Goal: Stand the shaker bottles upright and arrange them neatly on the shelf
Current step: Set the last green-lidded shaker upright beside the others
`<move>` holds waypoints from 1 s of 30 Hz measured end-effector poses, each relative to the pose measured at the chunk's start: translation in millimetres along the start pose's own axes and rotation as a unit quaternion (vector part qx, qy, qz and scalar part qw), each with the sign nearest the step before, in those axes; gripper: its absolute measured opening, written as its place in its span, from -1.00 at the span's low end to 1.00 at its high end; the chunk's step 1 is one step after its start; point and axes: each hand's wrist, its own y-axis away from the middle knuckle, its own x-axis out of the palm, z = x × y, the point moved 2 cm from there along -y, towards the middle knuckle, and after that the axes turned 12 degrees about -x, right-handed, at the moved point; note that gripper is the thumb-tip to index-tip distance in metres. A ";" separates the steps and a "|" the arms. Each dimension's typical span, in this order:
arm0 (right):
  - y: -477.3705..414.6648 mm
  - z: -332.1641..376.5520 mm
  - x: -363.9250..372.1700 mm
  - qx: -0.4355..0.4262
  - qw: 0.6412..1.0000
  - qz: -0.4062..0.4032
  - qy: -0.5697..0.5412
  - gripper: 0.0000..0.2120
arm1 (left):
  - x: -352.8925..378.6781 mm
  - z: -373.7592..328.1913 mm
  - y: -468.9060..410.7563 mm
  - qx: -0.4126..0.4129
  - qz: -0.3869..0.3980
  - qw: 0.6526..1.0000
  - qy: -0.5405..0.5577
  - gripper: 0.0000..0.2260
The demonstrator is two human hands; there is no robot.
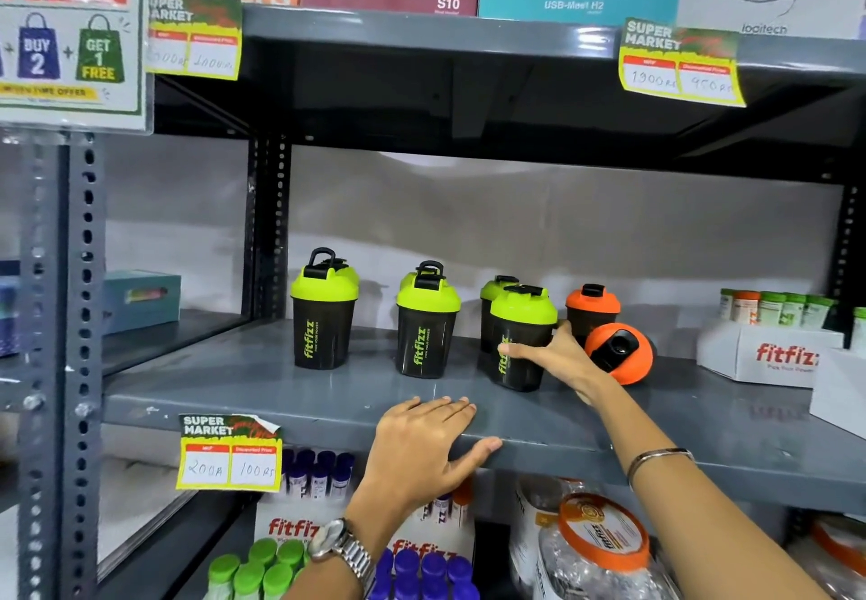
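Several black shaker bottles stand on the grey shelf point(262, 384). Green-lidded ones stand upright at the left point(323, 313), at the middle point(426, 323), and two close together to their right, the front one point(518, 332) hiding most of the back one point(494, 290). An orange-lidded bottle point(593, 309) stands upright behind another orange-lidded bottle point(618, 353) that lies on its side, lid towards me. My right hand point(557, 358) wraps the front green bottle from the right. My left hand point(421, 445) rests flat on the shelf's front edge, fingers apart, holding nothing.
A white fitfizz box point(759, 356) with small tubes stands at the shelf's right. A blue box point(140, 299) sits in the left bay. The shelf above point(421, 32) hangs low with headset boxes. Tubes and jars fill the shelf below. A price tag point(229, 452) hangs from the front edge.
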 end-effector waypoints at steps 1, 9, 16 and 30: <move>0.6 0.6 0.5 0.002 1.000 -0.009 0.010 -0.38 | -0.2 -0.3 -0.1 -0.001 0.001 1.000 0.000 -0.56; 1.5 -3.3 0.1 0.015 1.000 -0.007 0.013 -0.25 | -1.8 -0.9 0.2 -0.007 0.011 1.000 -0.003 -0.56; 0.8 -8.9 -2.0 0.033 0.999 0.001 -0.008 -0.35 | -3.7 -3.0 0.1 -0.008 0.012 1.000 0.003 -0.55; 10.4 -16.7 -18.4 0.024 0.998 0.040 0.039 -0.08 | -10.7 -1.3 0.4 -0.021 0.031 0.999 -0.018 -0.56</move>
